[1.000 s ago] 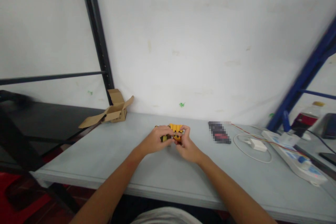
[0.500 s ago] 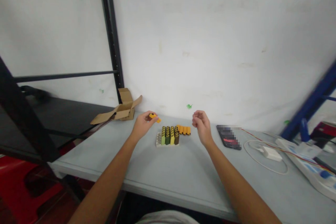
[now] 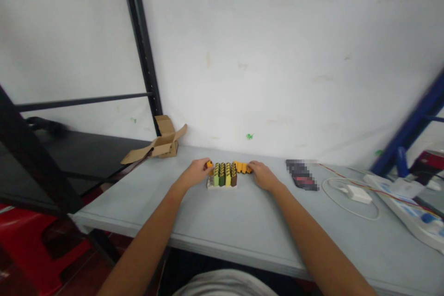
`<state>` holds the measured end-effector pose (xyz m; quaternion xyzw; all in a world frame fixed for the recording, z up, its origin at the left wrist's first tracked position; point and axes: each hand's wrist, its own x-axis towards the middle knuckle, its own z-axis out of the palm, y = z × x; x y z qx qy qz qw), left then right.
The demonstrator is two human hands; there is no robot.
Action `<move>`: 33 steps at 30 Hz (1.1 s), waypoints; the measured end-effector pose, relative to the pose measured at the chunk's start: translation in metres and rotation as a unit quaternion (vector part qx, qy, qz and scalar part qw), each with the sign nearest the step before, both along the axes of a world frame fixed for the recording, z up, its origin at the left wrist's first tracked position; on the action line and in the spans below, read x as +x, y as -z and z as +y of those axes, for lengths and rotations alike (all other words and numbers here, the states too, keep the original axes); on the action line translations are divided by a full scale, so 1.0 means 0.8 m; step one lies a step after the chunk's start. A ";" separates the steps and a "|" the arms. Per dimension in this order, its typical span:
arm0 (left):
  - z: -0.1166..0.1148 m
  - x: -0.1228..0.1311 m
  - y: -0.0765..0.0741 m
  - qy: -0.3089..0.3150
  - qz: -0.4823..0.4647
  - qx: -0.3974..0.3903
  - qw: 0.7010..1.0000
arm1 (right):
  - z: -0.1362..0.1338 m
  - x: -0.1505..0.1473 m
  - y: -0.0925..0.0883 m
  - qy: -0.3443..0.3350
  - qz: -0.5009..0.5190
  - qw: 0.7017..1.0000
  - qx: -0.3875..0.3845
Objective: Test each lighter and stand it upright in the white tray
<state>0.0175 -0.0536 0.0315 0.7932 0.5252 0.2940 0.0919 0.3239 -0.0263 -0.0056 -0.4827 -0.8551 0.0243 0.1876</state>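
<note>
My left hand (image 3: 196,172) pinches a small orange piece with a dark end (image 3: 209,165), lighter-like in shape, at the left side of a white tray (image 3: 222,187). In the tray, upright pieces with black-and-yellow tops stand in columns: light green (image 3: 216,180), dark green (image 3: 222,180), yellow (image 3: 228,179) and brown (image 3: 234,179). Behind its right corner several orange pieces (image 3: 242,167) lie in a row. My right hand (image 3: 262,174) has its fingers closed at the right end of that row, on the outermost orange piece. Its fingertips are partly hidden.
An opened cardboard box (image 3: 166,143) sits at the back left of the grey table (image 3: 215,222). To the right are a blurred dark phone-like object (image 3: 301,175), a white charger (image 3: 359,194) with its cable, and a power strip (image 3: 409,212). A white wall (image 3: 277,78) rises behind.
My left hand has brought the orange piece down and right to the tray's left side. My right hand has moved down and left onto the row of orange pieces. The view has shifted slightly.
</note>
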 end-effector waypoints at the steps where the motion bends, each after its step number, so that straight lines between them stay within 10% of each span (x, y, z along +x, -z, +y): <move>1: 0.000 0.000 0.000 -0.002 -0.003 -0.001 1.000 | -0.004 0.002 -0.004 0.015 -0.008 1.000 0.000; 11: 0.002 0.006 0.004 -0.004 0.045 -0.002 0.999 | -0.027 0.011 -0.023 0.064 -0.025 0.997 -0.040; 15: -0.002 0.008 0.000 -0.015 0.059 -0.017 0.998 | -0.025 0.003 -0.027 0.033 0.112 0.992 -0.047; 33: 0.001 0.000 0.016 0.059 0.013 -0.054 0.997 | -0.051 0.011 -0.047 -0.006 0.552 0.824 -0.125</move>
